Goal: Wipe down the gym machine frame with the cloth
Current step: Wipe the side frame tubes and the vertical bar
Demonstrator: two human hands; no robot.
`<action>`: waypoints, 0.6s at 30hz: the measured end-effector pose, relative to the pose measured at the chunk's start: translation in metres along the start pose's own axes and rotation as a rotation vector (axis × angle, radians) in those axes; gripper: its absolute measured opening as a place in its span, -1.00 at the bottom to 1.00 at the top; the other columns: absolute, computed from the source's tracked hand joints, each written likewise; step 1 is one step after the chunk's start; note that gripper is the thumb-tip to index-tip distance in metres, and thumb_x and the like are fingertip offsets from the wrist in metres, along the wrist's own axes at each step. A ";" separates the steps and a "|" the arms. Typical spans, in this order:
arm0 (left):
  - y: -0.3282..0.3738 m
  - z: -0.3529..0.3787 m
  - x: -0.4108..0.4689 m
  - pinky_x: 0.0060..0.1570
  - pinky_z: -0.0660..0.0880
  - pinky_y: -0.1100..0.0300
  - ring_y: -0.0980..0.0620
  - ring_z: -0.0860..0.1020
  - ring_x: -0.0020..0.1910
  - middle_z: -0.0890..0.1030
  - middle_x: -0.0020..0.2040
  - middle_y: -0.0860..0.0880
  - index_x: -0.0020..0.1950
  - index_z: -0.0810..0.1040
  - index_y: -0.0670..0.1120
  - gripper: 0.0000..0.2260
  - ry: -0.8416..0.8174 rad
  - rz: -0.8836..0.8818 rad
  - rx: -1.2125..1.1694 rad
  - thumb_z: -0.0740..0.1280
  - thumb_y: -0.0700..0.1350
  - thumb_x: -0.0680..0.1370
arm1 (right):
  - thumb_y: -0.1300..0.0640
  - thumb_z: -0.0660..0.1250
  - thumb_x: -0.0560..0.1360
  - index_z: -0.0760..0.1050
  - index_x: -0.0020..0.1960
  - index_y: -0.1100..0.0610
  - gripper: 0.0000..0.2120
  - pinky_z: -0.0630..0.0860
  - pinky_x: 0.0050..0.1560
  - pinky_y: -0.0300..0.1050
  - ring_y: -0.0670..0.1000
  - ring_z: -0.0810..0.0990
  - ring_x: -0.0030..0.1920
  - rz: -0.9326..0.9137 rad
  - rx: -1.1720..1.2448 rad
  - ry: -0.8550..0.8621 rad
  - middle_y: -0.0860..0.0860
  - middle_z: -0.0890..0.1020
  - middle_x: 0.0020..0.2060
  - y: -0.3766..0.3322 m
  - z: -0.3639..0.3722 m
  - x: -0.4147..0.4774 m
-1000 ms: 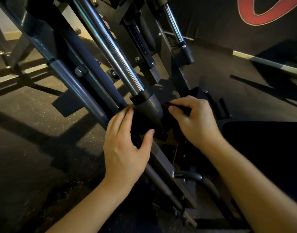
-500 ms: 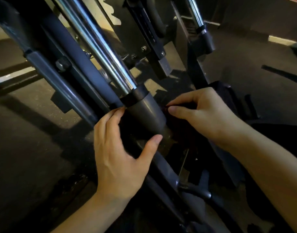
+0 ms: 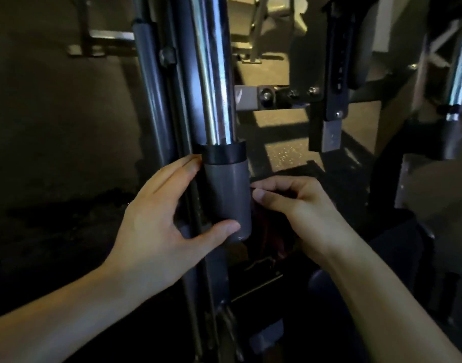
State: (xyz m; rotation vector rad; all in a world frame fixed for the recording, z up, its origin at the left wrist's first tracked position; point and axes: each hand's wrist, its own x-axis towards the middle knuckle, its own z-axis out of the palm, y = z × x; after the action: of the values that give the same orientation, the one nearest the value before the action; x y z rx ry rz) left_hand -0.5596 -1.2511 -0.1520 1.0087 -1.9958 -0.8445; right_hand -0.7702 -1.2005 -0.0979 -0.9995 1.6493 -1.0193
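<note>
Left hand (image 3: 159, 221) cups smooth grey cylinder (image 3: 228, 195), right hand (image 3: 298, 205) pinches crumpled cloth (image 3: 265, 221)

The left hand (image 3: 159, 226) cups the grey cylindrical metal sleeve (image 3: 227, 200) beneath the upright chrome rod (image 3: 214, 74), thumb at its lower end. Just right of it, the right hand (image 3: 298, 205) pinches a dark red cloth (image 3: 266, 231).
</note>
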 end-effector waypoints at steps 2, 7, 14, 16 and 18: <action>0.004 0.004 -0.003 0.51 0.27 0.23 0.23 0.30 0.52 0.40 0.51 0.14 0.56 0.38 -0.07 -0.17 0.015 -0.029 0.031 0.40 0.33 0.39 | 0.25 0.36 0.59 0.67 0.07 0.26 -0.86 0.64 0.16 0.11 0.16 0.71 0.07 -0.038 0.003 -0.035 0.17 0.73 -0.01 -0.007 -0.004 0.012; 0.022 0.019 -0.005 0.47 0.16 0.43 0.37 0.22 0.50 0.33 0.48 0.24 0.55 0.34 -0.03 -0.21 0.102 -0.109 0.029 0.37 0.25 0.37 | 0.28 0.39 0.57 0.68 -0.06 0.17 -0.90 0.62 0.13 0.02 0.10 0.71 0.04 -0.074 0.061 -0.106 0.13 0.73 -0.05 -0.012 -0.009 0.032; 0.046 0.040 -0.001 0.20 0.40 0.38 0.25 0.46 0.25 0.51 0.23 0.07 0.33 0.53 -0.10 -0.60 0.303 -0.158 -0.136 0.36 -0.04 0.50 | 0.26 0.41 0.54 0.68 -0.02 0.21 -0.92 0.51 0.31 0.31 0.16 0.69 0.12 -0.029 -0.009 -0.286 0.17 0.73 0.01 -0.006 -0.024 0.041; 0.051 0.045 -0.002 0.13 0.45 0.32 0.20 0.51 0.19 0.55 0.20 0.07 0.25 0.57 -0.06 -0.71 0.391 -0.181 -0.177 0.32 -0.13 0.52 | 0.29 0.40 0.54 0.68 0.00 0.23 -0.91 0.54 0.29 0.29 0.15 0.70 0.10 -0.039 0.003 -0.331 0.17 0.74 0.00 -0.009 -0.026 0.043; 0.058 0.051 -0.004 0.04 0.46 0.38 0.25 0.54 0.15 0.59 0.15 0.20 0.20 0.57 0.10 -0.74 0.428 -0.260 -0.232 0.29 -0.12 0.54 | 0.30 0.40 0.53 0.69 0.02 0.20 -0.88 0.60 0.22 0.20 0.09 0.72 0.03 -0.059 0.020 -0.332 0.11 0.75 -0.05 -0.005 -0.028 0.037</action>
State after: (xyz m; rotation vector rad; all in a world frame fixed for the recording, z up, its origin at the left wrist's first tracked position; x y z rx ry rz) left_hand -0.6214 -1.2089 -0.1326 1.2102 -1.3951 -0.8851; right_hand -0.8053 -1.2309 -0.0975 -1.1419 1.3415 -0.8534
